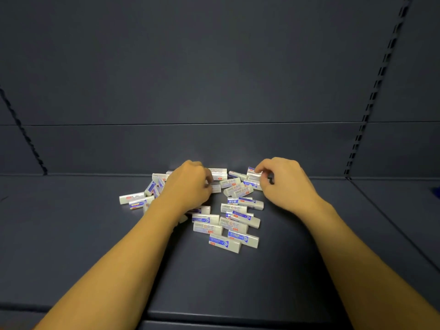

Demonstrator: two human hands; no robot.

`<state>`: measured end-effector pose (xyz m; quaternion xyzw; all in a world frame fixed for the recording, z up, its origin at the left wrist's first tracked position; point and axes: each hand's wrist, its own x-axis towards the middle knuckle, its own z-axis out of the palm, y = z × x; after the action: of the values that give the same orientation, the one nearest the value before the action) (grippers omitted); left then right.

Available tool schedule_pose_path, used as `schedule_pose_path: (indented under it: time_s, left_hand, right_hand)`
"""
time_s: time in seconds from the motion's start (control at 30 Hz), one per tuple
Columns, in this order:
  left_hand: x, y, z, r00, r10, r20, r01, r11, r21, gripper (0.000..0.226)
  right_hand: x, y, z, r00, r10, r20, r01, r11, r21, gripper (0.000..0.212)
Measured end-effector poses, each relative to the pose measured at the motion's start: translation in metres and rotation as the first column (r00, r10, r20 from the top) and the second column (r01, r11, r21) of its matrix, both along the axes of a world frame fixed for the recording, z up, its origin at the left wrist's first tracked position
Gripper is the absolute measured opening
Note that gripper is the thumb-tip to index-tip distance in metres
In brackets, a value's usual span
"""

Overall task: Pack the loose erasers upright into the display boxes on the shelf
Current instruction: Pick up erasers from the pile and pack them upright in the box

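Several loose white erasers with blue and red sleeves point(225, 242) lie scattered flat in a pile on the dark shelf board point(297, 258). My left hand point(190, 184) is over the pile's left side with fingers curled down among the erasers; what it holds is hidden under the hand. My right hand point(283, 184) is at the pile's back right and pinches one eraser point(254, 173) between thumb and fingers. No display box is in view.
The shelf's dark back panel point(214, 91) rises just behind the pile. Slotted uprights run up at the far left point(26, 139) and at the right point(371, 103). A small blue object point(436, 191) shows at the right edge.
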<state>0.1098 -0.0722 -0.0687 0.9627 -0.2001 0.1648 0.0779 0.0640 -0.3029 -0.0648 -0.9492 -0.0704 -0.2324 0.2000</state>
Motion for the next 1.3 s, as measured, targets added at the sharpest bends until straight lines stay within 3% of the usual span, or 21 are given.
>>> schedule_pose_path:
  time_s: [0.2, 0.6, 0.77, 0.93, 1.17, 1.3]
  left_hand:
    - [0.011, 0.003, -0.012, 0.998, -0.047, -0.04, 0.048, 0.999, 0.021, 0.027]
    - [0.004, 0.0, -0.009, 0.999, 0.023, 0.043, -0.023, 1.0, 0.0, 0.015]
    - [-0.002, 0.0, -0.004, 0.999, 0.021, 0.038, -0.019, 0.998, -0.054, 0.018]
    - [-0.002, 0.004, -0.003, 0.989, -0.057, 0.136, 0.074, 0.99, -0.12, 0.017]
    - [0.003, 0.005, -0.004, 0.982, -0.105, 0.158, 0.136, 0.97, -0.2, 0.035]
    - [0.004, 0.005, -0.003, 0.985, -0.102, 0.14, 0.129, 0.972, -0.197, 0.037]
  right_hand:
    - [0.007, 0.003, -0.008, 0.999, 0.038, -0.004, -0.039, 0.998, -0.055, 0.022]
    - [0.007, -0.002, -0.011, 0.989, 0.146, -0.035, -0.147, 0.989, -0.03, 0.016]
    - [0.004, -0.003, -0.007, 0.973, 0.203, -0.109, -0.208, 0.977, -0.037, 0.018]
    - [0.001, -0.005, -0.005, 0.962, 0.213, -0.174, -0.221, 0.975, -0.029, 0.023]
    - [0.001, -0.011, -0.004, 0.929, 0.243, -0.278, -0.258, 0.966, -0.019, 0.01]
    - [-0.001, -0.013, -0.001, 0.915, 0.238, -0.326, -0.261, 0.965, -0.026, 0.02]
